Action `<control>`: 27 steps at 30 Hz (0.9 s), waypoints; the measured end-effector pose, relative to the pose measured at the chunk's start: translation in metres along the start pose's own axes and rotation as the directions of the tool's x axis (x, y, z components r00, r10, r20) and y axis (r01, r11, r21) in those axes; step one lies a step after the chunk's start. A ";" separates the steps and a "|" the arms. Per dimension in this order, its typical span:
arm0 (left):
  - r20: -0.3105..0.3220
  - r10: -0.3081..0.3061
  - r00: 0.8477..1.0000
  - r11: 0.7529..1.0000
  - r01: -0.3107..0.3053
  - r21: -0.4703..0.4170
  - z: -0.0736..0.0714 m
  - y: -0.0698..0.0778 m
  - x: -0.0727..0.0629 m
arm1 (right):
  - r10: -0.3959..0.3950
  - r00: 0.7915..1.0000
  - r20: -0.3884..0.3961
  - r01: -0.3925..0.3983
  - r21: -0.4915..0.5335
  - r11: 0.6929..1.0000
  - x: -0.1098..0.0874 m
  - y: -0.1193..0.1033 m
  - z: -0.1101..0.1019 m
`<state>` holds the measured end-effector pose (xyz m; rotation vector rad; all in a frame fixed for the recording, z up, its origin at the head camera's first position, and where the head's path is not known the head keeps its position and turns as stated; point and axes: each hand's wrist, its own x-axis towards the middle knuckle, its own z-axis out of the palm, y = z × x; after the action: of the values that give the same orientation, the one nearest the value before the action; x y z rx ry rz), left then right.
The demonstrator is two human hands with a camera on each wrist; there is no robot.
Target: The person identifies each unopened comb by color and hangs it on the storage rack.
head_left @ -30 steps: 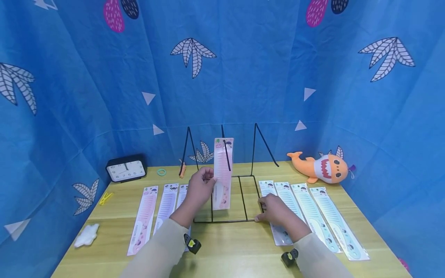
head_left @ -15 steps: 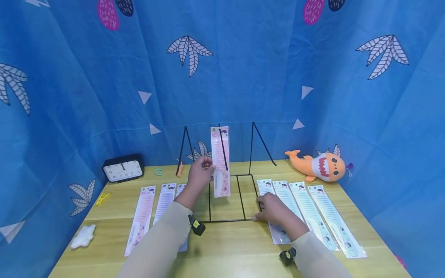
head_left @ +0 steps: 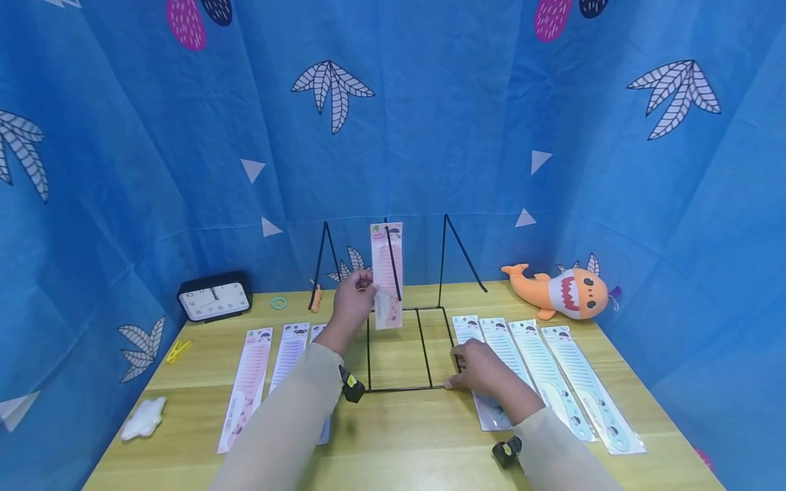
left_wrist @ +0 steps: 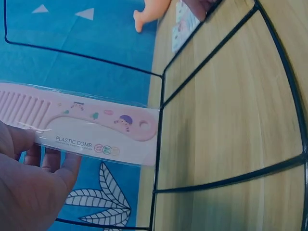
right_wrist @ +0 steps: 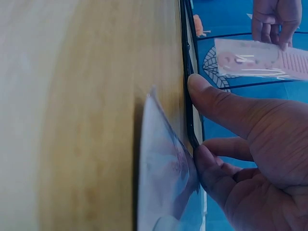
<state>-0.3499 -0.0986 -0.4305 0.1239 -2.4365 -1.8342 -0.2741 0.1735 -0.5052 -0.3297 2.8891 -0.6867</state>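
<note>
My left hand (head_left: 355, 300) pinches the side edge of a pink plastic comb (head_left: 382, 266) in a clear-wrapped card pack. The pack hangs upright with the middle hook of a black wire display rack (head_left: 396, 389) through its top. In the left wrist view, the lower end of the comb (left_wrist: 96, 122) overlaps the back wire of the base. My right hand (head_left: 482, 368) grips the rack's front right base corner with thumb and fingers (right_wrist: 197, 84). Beside it in the right wrist view, a packed comb (right_wrist: 166, 178) lies on the table. Both outer hooks carry nothing.
Several blue-green packed combs (head_left: 552, 382) lie at right. A pink packed comb (head_left: 248, 382) and two purple ones (head_left: 288, 354) lie at left, partly behind my sleeve. Around them are a clock (head_left: 215, 298), green ring (head_left: 278, 303), yellow clip (head_left: 178, 351), white star-like piece (head_left: 144, 417) and orange shark plush (head_left: 565, 293).
My left hand has moved the pink comb up and back along the middle hook, away from me. My right hand has stayed on the rack's corner.
</note>
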 end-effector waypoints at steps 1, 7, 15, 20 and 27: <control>-0.001 0.002 1.000 1.000 -0.002 0.001 0.000 -0.001 0.002 | 0.002 1.000 0.000 -0.002 0.001 1.000 0.000 0.000 0.000; 0.020 -0.018 1.000 1.000 0.018 0.003 0.000 -0.002 0.008 | 0.013 1.000 0.002 -0.013 0.000 1.000 0.000 -0.001 -0.001; 0.008 -0.040 0.999 0.999 0.040 0.010 0.001 0.000 0.006 | 0.015 1.000 0.008 -0.015 -0.007 1.000 0.000 -0.002 -0.002; -0.002 -0.050 0.999 0.999 0.050 0.017 0.000 0.001 0.006 | 0.010 1.000 0.005 -0.010 -0.010 1.000 0.000 -0.002 -0.002; 0.000 -0.044 0.999 0.999 0.044 0.011 -0.001 -0.007 0.007 | 0.016 1.000 0.012 -0.015 -0.010 1.000 0.000 -0.002 -0.002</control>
<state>-0.3571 -0.1020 -0.4366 0.1801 -2.4634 -1.8388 -0.2740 0.1726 -0.5023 -0.3113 2.8812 -0.6653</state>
